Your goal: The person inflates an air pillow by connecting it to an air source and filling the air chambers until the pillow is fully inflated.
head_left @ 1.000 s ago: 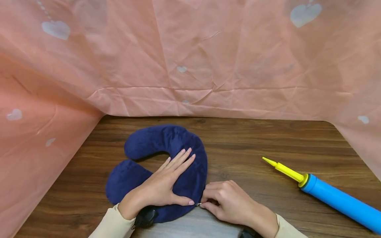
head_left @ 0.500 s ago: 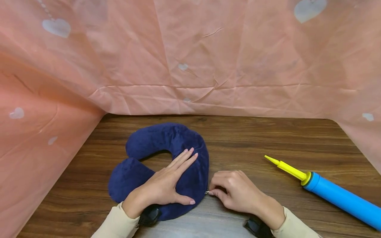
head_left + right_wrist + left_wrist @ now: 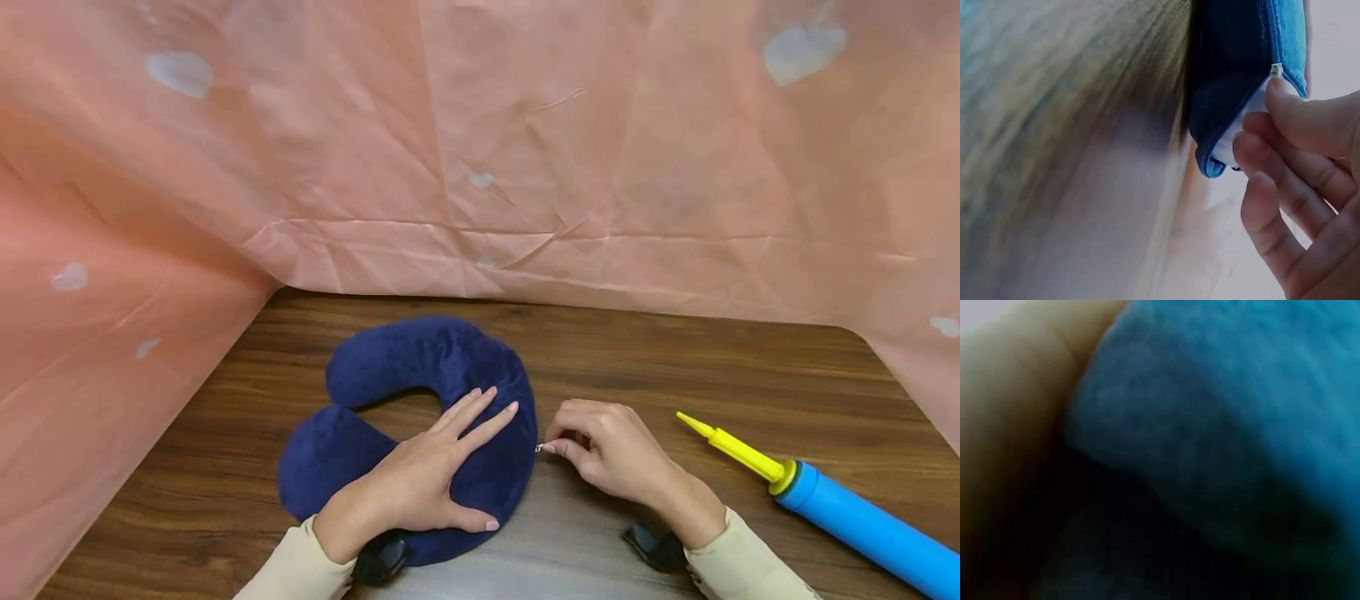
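A navy-blue, U-shaped neck pillow (image 3: 393, 362) lies on the wooden table, its gap facing left. My left hand (image 3: 420, 475) rests flat on it with fingers spread, holding nothing. At the pillow's right edge, my right hand (image 3: 618, 454) pinches a small metal zipper pull (image 3: 539, 448) between thumb and index finger. Close up in the right wrist view, the zipper slider (image 3: 1275, 70) sits on a blue zipper; the seam gapes on one side of it and white lining (image 3: 1229, 140) shows inside. The left wrist view is blurred, with blue fabric (image 3: 1166, 406) filling most of it.
To the right lies a hand pump with a blue barrel (image 3: 862, 517) and a yellow nozzle (image 3: 742, 452), pointing toward the upper left. A pink curtain (image 3: 525, 150) with white hearts encloses the back and sides of the table (image 3: 622, 350).
My right hand has moved away from me along the pillow's right edge, drawing the zipper pull with it. The left hand stays on the pillow, and the head view has shifted slightly.
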`<state>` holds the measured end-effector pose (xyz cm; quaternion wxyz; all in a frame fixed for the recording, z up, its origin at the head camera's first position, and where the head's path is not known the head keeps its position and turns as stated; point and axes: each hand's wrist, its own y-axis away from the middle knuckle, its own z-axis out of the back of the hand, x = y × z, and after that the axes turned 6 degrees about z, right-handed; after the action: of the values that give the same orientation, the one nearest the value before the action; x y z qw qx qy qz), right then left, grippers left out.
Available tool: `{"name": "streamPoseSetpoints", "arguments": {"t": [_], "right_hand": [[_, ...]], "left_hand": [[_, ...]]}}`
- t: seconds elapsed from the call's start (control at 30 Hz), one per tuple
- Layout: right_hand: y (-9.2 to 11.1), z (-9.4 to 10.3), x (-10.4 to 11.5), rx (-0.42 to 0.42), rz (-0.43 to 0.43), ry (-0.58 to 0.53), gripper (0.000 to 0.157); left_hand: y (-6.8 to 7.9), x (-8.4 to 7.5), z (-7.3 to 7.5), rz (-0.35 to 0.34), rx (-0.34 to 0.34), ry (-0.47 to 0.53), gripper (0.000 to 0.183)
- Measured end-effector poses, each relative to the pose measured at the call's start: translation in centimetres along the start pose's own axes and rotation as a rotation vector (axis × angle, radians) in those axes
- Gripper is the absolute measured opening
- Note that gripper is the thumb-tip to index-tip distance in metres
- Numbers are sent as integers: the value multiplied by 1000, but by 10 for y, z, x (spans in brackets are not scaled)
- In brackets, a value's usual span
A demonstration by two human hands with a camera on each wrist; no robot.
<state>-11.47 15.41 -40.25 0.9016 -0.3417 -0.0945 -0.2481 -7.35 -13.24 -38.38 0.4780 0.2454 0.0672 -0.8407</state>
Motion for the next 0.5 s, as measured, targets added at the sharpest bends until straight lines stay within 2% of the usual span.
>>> {"name": "streamPoseSetpoints", "arguments": {"t": [0.13, 0.27, 0.5], "right_hand": [[6, 1, 0, -19, -65, -64, 27], [7, 3, -2, -7, -117, -76, 26], [9, 5, -4, 31, -127, -46, 22]], "left_hand": [[3, 0, 1, -98, -7, -11, 102], [3, 1, 3, -168, -27, -38, 85], [2, 1, 1, -180, 27, 21, 65]]}}
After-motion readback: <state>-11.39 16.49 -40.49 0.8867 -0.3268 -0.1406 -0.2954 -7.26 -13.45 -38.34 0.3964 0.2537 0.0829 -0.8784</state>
